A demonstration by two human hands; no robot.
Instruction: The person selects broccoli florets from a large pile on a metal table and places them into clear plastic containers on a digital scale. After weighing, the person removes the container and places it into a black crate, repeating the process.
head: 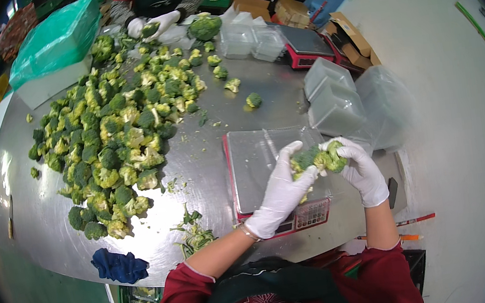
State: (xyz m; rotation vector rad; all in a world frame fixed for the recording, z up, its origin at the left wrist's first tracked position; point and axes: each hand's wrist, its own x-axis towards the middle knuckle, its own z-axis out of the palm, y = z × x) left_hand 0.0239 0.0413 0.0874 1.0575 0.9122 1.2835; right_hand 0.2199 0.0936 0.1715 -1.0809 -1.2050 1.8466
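My left hand (286,184), in a white glove, grips a broccoli floret (305,159) over the right part of a red digital scale (249,173). Beside it my right hand (360,164), gloved too, holds another broccoli floret (335,158); the florets touch. Below the hands a clear plastic tray (321,185) seems to stand on the scale, mostly hidden by my left hand. A big pile of cut broccoli (110,145) covers the steel table (198,161) to the left. A lone floret (254,100) lies beyond the scale.
Stacked clear trays (334,106) stand right of the scale, more trays (238,40) farther back near a second scale (306,43). Leaf trimmings (196,239), a blue cloth (119,266) and a knife (10,218) lie on the table. Across it, a co-worker's gloved hands (154,26) hold broccoli.
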